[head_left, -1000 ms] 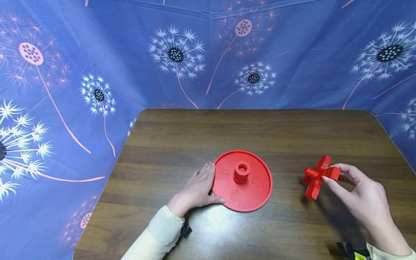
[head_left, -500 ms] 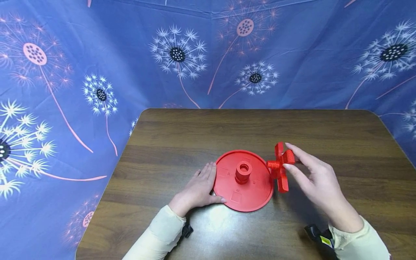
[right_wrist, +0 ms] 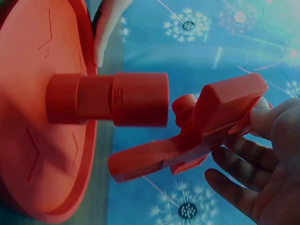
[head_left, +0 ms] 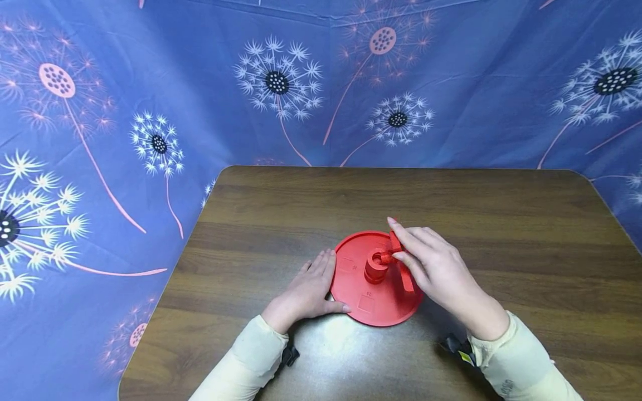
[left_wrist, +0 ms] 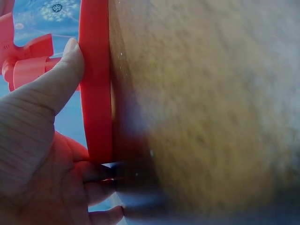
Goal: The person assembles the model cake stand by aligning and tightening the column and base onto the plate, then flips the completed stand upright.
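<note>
Disc, post and bladed part, uniformly red; table, brown wood grain; cloth, blue, printed with white and pink dandelions; sleeves, pale cream.

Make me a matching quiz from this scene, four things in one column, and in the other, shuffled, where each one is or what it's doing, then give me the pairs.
1. Left hand
2. Right hand
3. Red disc
4. Dandelion-print cloth

A. Hangs behind the wooden table
B. Pinches the red spoked piece
C. Rests against the disc's rim
D. Lies flat, with a post rising from its middle

Pairs: 1-C, 2-B, 3-D, 4-A
</note>
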The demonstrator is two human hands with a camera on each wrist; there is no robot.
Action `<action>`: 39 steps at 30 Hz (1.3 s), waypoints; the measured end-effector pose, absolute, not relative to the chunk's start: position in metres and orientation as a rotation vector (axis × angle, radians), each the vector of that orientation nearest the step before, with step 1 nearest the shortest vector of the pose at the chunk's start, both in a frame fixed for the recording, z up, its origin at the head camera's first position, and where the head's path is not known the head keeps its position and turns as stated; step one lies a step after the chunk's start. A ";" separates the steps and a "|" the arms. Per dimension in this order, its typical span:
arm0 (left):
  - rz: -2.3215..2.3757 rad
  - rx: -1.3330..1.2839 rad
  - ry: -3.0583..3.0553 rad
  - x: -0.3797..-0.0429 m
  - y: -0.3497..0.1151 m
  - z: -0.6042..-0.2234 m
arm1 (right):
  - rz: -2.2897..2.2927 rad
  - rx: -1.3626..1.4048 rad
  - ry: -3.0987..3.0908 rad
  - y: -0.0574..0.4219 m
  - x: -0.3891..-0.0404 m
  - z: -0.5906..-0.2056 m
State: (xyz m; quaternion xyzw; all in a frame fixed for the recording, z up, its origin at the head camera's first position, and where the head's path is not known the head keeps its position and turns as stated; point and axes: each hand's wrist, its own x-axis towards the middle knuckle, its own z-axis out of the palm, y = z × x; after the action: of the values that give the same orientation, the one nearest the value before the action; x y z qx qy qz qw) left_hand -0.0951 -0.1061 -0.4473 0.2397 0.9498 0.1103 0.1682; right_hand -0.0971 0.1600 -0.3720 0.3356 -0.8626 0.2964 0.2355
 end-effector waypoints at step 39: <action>0.350 0.695 2.701 -0.094 -0.108 -0.446 | 0.663 1.087 -2.324 0.114 -0.094 -0.393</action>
State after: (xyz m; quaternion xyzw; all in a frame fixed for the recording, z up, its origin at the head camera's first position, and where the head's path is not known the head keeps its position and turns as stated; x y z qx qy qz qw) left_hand -0.0939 -0.1075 -0.4455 0.2438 0.9479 0.1227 0.1644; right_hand -0.0945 0.1140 -0.3925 0.3979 -0.8506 0.2428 0.2432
